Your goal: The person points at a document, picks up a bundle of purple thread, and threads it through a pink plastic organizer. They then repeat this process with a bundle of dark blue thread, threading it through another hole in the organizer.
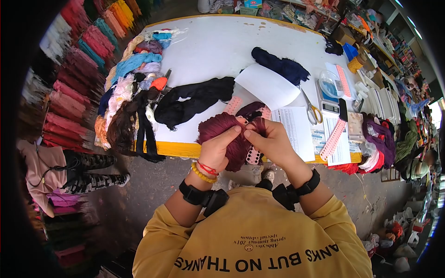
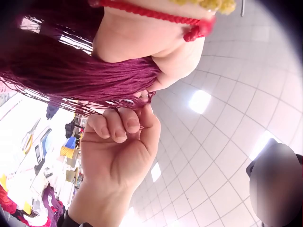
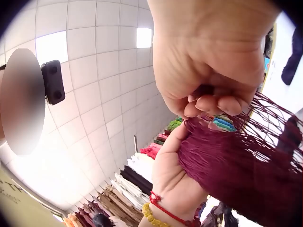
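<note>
A burgundy skein of thread (image 1: 215, 127) is held up over the table's front edge. My left hand (image 1: 215, 150), with red and yellow bracelets at its wrist, grips the bundle, the thread spreading across the palm in the right wrist view. Close against it, my right hand (image 1: 276, 143) pinches some strands at the skein's end; in the left wrist view its fingers (image 2: 118, 125) are curled at the thread's lower edge. Loose strands (image 3: 265, 127) fan out past the right hand. Beneath the hands, a punched card strip (image 1: 253, 155) shows partly, the rest hidden by the skein.
On the white table (image 1: 208, 46) lie a black skein (image 1: 197, 99), a navy skein (image 1: 280, 65), white paper (image 1: 266, 85), scissors (image 1: 314, 109) and a scale (image 1: 329, 104). Piled coloured skeins (image 1: 134, 74) line the left end. Another person (image 1: 51, 171) stands at left.
</note>
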{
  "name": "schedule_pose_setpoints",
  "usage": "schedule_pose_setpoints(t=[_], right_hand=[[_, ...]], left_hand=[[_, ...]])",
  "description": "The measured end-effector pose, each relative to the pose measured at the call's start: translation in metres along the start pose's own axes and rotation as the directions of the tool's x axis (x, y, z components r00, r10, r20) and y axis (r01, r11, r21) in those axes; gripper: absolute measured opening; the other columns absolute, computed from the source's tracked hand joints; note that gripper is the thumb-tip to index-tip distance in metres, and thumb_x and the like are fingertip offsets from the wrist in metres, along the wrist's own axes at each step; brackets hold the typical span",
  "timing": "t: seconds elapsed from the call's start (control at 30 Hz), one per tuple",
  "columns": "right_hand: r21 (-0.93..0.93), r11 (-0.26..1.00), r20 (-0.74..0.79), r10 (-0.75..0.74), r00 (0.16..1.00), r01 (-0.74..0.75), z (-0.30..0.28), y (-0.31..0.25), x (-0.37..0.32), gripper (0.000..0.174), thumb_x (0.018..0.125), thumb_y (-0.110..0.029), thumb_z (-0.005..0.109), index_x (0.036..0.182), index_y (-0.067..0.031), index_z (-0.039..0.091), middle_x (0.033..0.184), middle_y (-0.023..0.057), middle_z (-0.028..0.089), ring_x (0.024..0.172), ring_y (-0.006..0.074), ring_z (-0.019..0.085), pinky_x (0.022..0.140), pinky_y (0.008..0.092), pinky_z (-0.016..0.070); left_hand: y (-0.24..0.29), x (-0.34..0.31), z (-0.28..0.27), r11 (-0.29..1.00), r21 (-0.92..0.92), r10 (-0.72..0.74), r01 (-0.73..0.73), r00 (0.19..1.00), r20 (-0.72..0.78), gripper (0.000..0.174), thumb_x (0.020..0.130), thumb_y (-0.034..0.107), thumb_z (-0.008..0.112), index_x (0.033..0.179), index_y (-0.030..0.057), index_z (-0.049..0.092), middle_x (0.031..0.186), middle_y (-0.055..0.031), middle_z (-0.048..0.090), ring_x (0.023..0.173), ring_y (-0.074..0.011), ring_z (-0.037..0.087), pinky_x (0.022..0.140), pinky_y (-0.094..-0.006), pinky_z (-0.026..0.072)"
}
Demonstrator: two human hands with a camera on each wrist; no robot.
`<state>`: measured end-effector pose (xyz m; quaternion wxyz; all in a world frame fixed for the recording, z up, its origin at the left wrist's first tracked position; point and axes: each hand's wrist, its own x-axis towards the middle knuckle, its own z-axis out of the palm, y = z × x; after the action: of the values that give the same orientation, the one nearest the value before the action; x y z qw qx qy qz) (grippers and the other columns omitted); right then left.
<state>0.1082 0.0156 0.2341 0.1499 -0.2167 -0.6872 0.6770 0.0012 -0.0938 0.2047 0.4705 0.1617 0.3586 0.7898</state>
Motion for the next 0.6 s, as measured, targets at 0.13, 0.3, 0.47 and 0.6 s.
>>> schedule_pose_setpoints(t=[0.13, 0.3, 0.47, 0.6], right_hand=[[0.113, 0.993, -0.027, 0.019, 0.999, -0.016, 0.001, 0.0, -0.001, 0.006, 0.08, -0.007, 0.058, 0.081, -0.0009, 0.058, 0.067, -0.0013, 0.056, 0.057, 0.0037, 0.049, 0.051, 0.019, 0.0398], [0.112, 0.994, -0.039, -0.009, 0.999, 0.014, 0.001, 0.007, 0.002, 0.006, 0.08, -0.007, 0.057, 0.081, -0.0016, 0.058, 0.067, -0.0004, 0.057, 0.056, 0.004, 0.05, 0.05, 0.0187, 0.04], [0.1, 0.995, -0.052, 0.024, 0.998, -0.019, 0.001, 0.009, 0.001, 0.007, 0.08, -0.008, 0.059, 0.083, -0.0017, 0.058, 0.065, -0.0005, 0.056, 0.056, 0.0045, 0.051, 0.05, 0.0185, 0.0404], [0.128, 0.991, -0.055, 0.04, 0.998, -0.033, 0.0, 0.006, 0.001, 0.008, 0.08, -0.009, 0.059, 0.084, -0.002, 0.058, 0.065, -0.0011, 0.056, 0.057, 0.0049, 0.053, 0.05, 0.0186, 0.0406]], left_hand=[[0.001, 0.004, -0.007, 0.994, -0.1, -0.025, 0.034, 0.995, 0.091, 0.025, 0.086, 0.004, 0.051, 0.11, -0.0017, 0.053, 0.089, -0.0064, 0.06, 0.078, -0.0115, 0.056, 0.073, -0.0252, 0.0454], [0.006, 0.001, 0.005, 0.999, 0.035, 0.035, -0.037, 0.998, 0.049, 0.035, 0.083, 0.002, 0.054, 0.118, -0.0012, 0.05, 0.087, -0.0039, 0.059, 0.077, -0.012, 0.055, 0.072, -0.0272, 0.0456], [0.003, 0.002, 0.005, 0.996, 0.039, 0.079, -0.08, 0.997, 0.022, 0.037, 0.082, 0.001, 0.057, 0.118, -0.0006, 0.049, 0.094, -0.0036, 0.059, 0.086, -0.0125, 0.057, 0.079, -0.0276, 0.0457], [0.003, 0.002, 0.002, 0.996, 0.028, 0.078, -0.079, 0.996, 0.035, 0.037, 0.082, 0.002, 0.057, 0.119, -0.0002, 0.049, 0.097, -0.0042, 0.059, 0.088, -0.0128, 0.057, 0.081, -0.0277, 0.0455]])
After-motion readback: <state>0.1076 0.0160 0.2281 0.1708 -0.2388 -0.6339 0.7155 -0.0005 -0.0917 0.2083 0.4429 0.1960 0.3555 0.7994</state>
